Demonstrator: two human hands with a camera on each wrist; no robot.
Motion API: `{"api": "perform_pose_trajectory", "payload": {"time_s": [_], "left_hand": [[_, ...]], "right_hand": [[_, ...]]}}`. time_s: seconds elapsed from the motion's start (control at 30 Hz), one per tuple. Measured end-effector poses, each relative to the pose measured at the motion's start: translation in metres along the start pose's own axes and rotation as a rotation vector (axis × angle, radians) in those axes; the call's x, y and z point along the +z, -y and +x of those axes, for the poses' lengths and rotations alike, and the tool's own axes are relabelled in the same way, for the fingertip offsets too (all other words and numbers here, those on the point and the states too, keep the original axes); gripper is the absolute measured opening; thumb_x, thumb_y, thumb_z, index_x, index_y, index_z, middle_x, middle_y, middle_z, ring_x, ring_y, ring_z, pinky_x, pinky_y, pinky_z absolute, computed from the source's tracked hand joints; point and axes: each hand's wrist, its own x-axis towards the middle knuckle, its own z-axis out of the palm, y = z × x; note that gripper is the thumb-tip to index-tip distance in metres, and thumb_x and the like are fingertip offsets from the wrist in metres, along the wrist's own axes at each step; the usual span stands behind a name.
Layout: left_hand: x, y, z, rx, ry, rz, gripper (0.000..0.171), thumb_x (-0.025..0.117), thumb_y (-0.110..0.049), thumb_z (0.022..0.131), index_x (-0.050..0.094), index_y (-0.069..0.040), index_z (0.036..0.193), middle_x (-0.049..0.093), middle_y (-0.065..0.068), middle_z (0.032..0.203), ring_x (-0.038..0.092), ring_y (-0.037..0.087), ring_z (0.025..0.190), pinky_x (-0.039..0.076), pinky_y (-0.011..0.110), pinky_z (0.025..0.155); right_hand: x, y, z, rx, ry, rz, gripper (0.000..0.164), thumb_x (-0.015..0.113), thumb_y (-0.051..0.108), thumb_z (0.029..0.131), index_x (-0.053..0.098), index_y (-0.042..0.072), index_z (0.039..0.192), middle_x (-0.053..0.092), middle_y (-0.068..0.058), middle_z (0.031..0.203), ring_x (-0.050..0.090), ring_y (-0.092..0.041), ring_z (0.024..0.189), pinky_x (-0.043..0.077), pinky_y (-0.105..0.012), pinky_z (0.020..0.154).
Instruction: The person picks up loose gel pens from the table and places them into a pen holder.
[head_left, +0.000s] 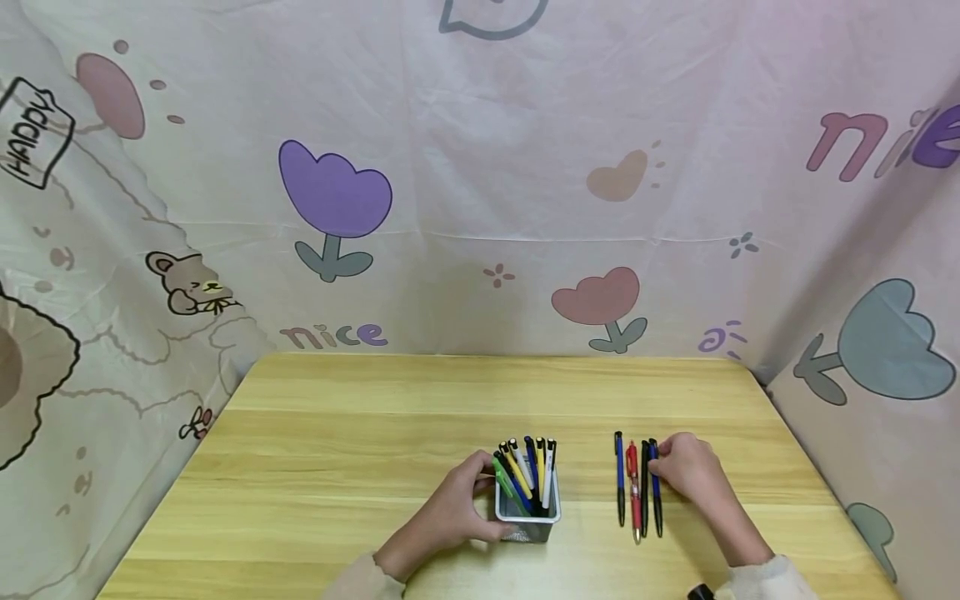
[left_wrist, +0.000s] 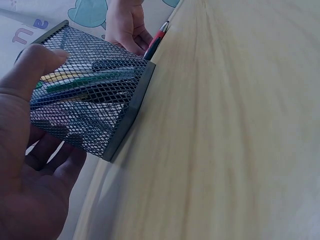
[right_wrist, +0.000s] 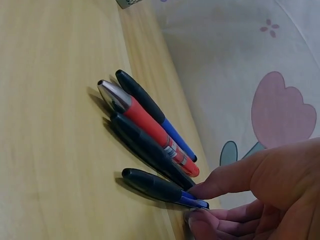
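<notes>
A square mesh pen holder with a metal rim stands on the table, full of upright pens in green, yellow, white and blue. My left hand grips its left side, thumb at the front and fingers behind. To its right lies a row of pens: a blue pen, a red pen with a silver tip, a black pen, and a blue pen with a black grip at the right end. My right hand pinches that last pen near its far end, between thumb and finger.
The wooden table meets a patterned cloth at the back, and the same cloth hangs on both sides. A small black object shows beside the right sleeve at the bottom edge of the head view.
</notes>
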Motion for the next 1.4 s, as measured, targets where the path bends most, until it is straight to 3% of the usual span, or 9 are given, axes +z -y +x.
{"api": "perform_pose_trajectory", "payload": {"time_s": [0.1,0.23,0.37,0.63,0.97,1.4], "left_hand": [[0.000,0.000,0.000,-0.001,-0.001,0.001,0.070,0.092,-0.010,0.071,0.053,-0.009,0.128,0.062,0.012,0.133,0.066,0.030,0.128,0.053,0.023,0.113],[0.000,0.001,0.000,-0.002,0.002,-0.002,0.070,0.092,-0.010,0.071,0.052,-0.009,0.129,0.062,0.012,0.133,0.066,0.029,0.128,0.053,0.023,0.113],[0.000,0.002,0.000,0.001,0.004,-0.003,0.069,0.092,-0.010,0.071,0.052,-0.008,0.128,0.062,0.012,0.133,0.065,0.030,0.128,0.053,0.025,0.113],[0.000,0.002,0.001,-0.002,0.000,-0.011,0.070,0.092,-0.009,0.071,0.052,-0.008,0.128,0.062,0.012,0.133,0.065,0.029,0.129,0.053,0.025,0.113],[0.000,0.003,0.001,-0.003,-0.001,-0.009,0.070,0.092,-0.011,0.071,0.053,-0.008,0.128,0.062,0.011,0.134,0.065,0.029,0.130,0.052,0.025,0.114],[0.000,0.002,0.002,-0.003,0.002,-0.006,0.069,0.092,-0.012,0.072,0.052,-0.008,0.128,0.061,0.011,0.135,0.064,0.030,0.130,0.053,0.025,0.114]], "right_hand": [[0.000,0.000,0.000,0.024,0.011,0.042,0.031,0.079,0.016,0.083,0.075,-0.007,0.104,0.077,-0.019,0.093,0.069,-0.027,0.080,0.062,-0.048,0.077],[0.001,0.000,-0.003,0.055,0.032,0.140,0.021,0.076,0.010,0.084,0.073,-0.006,0.098,0.071,-0.005,0.067,0.066,-0.015,0.060,0.056,-0.030,0.055],[0.000,0.000,-0.005,0.071,0.063,0.239,0.020,0.074,0.005,0.084,0.070,-0.008,0.099,0.068,-0.004,0.063,0.065,-0.013,0.053,0.056,-0.024,0.048],[-0.002,-0.002,-0.002,0.085,0.117,0.323,0.033,0.073,0.005,0.087,0.066,-0.014,0.112,0.072,-0.011,0.079,0.068,-0.013,0.059,0.062,-0.027,0.054],[-0.016,0.003,-0.008,0.079,0.078,0.427,0.034,0.069,0.008,0.090,0.063,-0.014,0.115,0.069,-0.015,0.087,0.068,-0.018,0.071,0.067,-0.031,0.063],[-0.035,0.029,-0.027,-0.049,-0.002,0.448,0.031,0.069,0.016,0.094,0.063,-0.009,0.112,0.074,-0.018,0.098,0.074,-0.020,0.073,0.068,-0.033,0.068]]}}
